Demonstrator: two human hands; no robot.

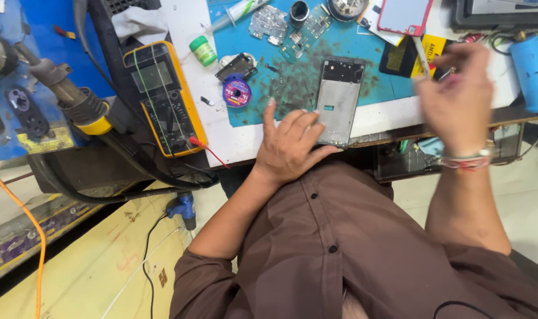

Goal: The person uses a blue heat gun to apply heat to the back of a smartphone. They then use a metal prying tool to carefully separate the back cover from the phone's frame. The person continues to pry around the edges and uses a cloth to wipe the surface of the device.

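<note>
My left hand (289, 145) rests flat on the bench's front edge, fingers spread, its fingertips touching the lower left side of an opened grey phone frame (339, 97) lying on the teal work mat (292, 71). My right hand (455, 97) is raised and blurred above the right end of the bench, fingers curled; something thin may be pinched at its fingertips, but I cannot make it out. A beaded band circles that wrist.
A yellow multimeter (162, 97) with a red lead lies left of the mat. Near it are a small green jar (203, 50), a purple solder-wick spool (237, 93), circuit boards (269, 23), a red-cased phone (404, 15), a blue cylinder (530, 71) and a hot-air handle (74, 100).
</note>
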